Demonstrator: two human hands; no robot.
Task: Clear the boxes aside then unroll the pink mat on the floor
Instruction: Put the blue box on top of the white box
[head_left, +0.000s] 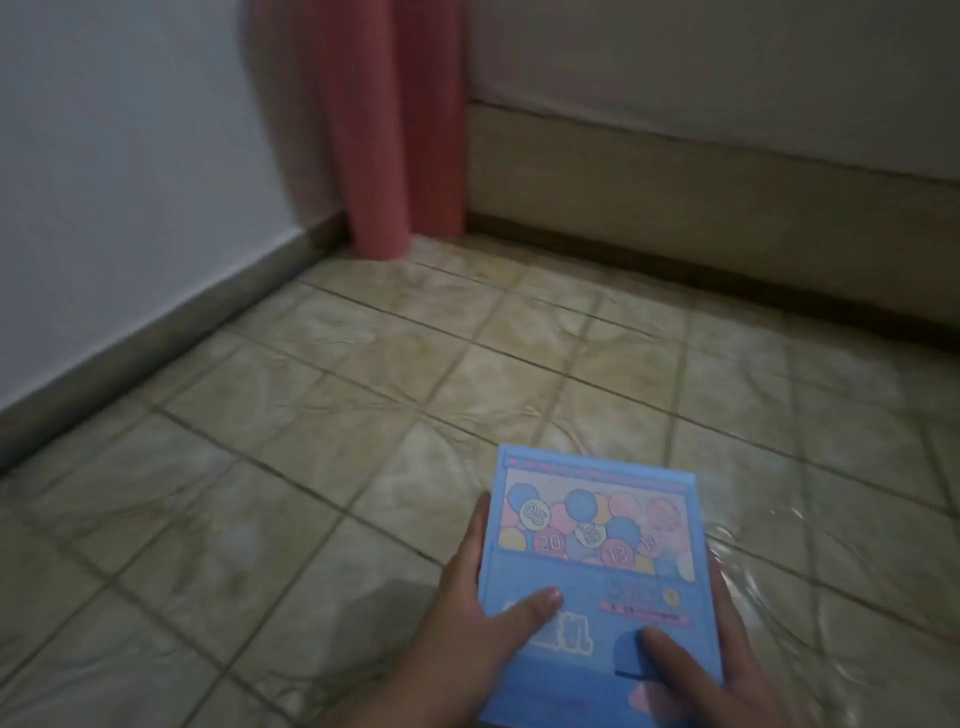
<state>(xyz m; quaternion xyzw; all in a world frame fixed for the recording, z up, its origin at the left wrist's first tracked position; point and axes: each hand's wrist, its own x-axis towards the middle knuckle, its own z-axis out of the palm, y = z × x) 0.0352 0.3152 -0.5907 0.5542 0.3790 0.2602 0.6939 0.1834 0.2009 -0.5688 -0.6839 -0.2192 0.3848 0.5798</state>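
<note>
A flat blue box (597, 566) printed with numbered balloons; left hand (478, 623) and right hand (711, 670) clasp its sides, thumbs pressed on top.

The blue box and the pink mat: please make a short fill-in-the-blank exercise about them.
1. The blue box is held by ____ hands.
2. The pink mat stands rolled up in the ____ of the room.
3. The floor is covered with ____.

Missing words: two; corner; tiles
</note>
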